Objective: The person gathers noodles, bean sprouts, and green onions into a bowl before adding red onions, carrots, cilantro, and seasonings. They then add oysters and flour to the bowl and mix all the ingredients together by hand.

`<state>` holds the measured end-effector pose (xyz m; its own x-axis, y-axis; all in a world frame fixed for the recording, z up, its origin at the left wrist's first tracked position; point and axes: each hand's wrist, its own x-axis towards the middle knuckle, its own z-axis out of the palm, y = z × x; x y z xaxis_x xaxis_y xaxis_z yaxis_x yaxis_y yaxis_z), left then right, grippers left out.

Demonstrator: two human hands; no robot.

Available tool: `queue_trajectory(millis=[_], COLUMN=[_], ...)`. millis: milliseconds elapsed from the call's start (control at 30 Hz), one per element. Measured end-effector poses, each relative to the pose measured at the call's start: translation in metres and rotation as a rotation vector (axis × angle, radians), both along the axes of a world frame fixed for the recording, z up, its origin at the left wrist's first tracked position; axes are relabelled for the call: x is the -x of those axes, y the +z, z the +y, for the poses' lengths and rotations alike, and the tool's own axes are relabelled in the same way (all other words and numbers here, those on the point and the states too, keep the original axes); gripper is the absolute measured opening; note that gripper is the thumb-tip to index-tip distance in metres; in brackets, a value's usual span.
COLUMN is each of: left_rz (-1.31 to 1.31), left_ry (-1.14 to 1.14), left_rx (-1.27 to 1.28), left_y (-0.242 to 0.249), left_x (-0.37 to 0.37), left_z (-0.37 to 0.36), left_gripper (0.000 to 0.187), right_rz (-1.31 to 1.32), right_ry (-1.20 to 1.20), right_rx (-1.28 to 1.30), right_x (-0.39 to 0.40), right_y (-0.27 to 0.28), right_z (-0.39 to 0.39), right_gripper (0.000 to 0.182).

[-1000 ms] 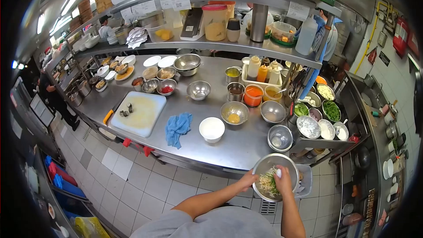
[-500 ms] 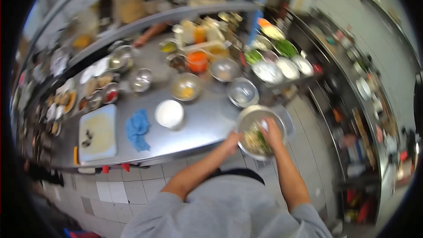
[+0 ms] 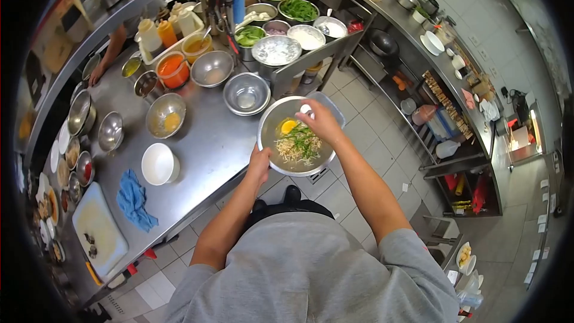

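Steel mixing bowl (image 3: 270, 127) held out past the counter edge, over the tiled floor (image 3: 382, 161), just off the corner of the steel counter (image 3: 203, 149). Left hand (image 3: 259, 162) grips the bowl's near rim, fingers curled under, thumb on the lip. Right hand (image 3: 321, 121) sits over the far rim, fingers closed around a small white object, likely an eggshell; cannot tell for sure. Inside the bowl: pale noodles or sprouts (image 3: 293, 151), green strips, and a yellow yolk (image 3: 288, 126).

Around it, on the counter: an empty steel bowl (image 3: 246, 93) just beside the held one, a bowl with a yolk-coloured blob (image 3: 165, 116) further left, a white bowl (image 3: 158, 164), a blue cloth (image 3: 135, 200), and a white cutting board (image 3: 98, 229) near the counter's end. An orange-filled tub (image 3: 173, 70) and squeeze bottles (image 3: 167, 31) stand behind. A lower shelf to the right carries bowls of greens (image 3: 298, 8) and white ingredients (image 3: 275, 51).

Another person's arm (image 3: 106, 60) reaches onto the counter from under the upper shelf, well apart from the held bowl.
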<state>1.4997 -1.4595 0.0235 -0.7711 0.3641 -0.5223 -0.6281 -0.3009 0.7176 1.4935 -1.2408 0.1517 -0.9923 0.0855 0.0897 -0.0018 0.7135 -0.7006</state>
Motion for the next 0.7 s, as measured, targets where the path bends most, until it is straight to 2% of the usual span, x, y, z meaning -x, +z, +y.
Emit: queue_trajectory(millis=[67, 133, 167, 267, 333, 367, 400, 467, 533, 567, 633, 700], left_rz=[0.003, 0.023, 0.04, 0.038, 0.04, 0.037, 0.028, 0.036, 0.002, 0.017, 0.019, -0.028], left_ry=[0.062, 0.073, 0.081, 0.091, 0.141, 0.175, 0.207, 0.193, 0.267, 0.287, 0.315, 0.324], left_rx=[0.005, -0.012, -0.019, 0.041, 0.051, 0.049, 0.059, 0.073, 0.083, 0.081, 0.085, 0.04], left_y=[-0.004, -0.001, 0.0, -0.004, 0.004, 0.008, 0.011, 0.019, 0.024, 0.023, 0.025, 0.034], left_x=[0.0, 0.0, -0.004, -0.008, -0.015, -0.021, -0.026, -0.036, -0.044, -0.05, -0.062, -0.07], left_z=[0.008, 0.015, 0.016, 0.023, 0.031, 0.036, 0.04, 0.055, 0.076, 0.087, 0.109, 0.132], left_gripper=[0.054, 0.054, 0.054, 0.055, 0.055, 0.055, 0.055, 0.056, 0.058, 0.058, 0.059, 0.059], right_rz=[-0.02, -0.083, -0.111, 0.0, 0.129, 0.109, 0.268, 0.415, 0.296, 0.296, 0.059, 0.072], right_ry=[-0.062, -0.338, -0.334, -0.294, -0.479, -0.456, -0.426, -0.315, -0.02, 0.012, 0.483, 0.547], right_rx=[0.058, 0.656, 0.889, 0.965, 0.905, 0.914, 0.335, -0.235, -0.24, -0.23, -0.043, -0.131], right_x=[0.005, 0.009, 0.009, 0.019, 0.029, 0.036, 0.044, 0.046, 0.031, 0.028, 0.017, 0.015], right_y=[-0.013, -0.002, 0.007, 0.007, 0.004, -0.017, -0.058, -0.083, -0.061, -0.055, -0.05, -0.044], right_z=[0.016, 0.025, 0.036, 0.069, 0.091, 0.109, 0.13, 0.147, 0.149, 0.149, 0.145, 0.145], right_gripper=[0.045, 0.039, 0.036, 0.037, 0.041, 0.041, 0.043, 0.045, 0.035, 0.035, 0.016, 0.012])
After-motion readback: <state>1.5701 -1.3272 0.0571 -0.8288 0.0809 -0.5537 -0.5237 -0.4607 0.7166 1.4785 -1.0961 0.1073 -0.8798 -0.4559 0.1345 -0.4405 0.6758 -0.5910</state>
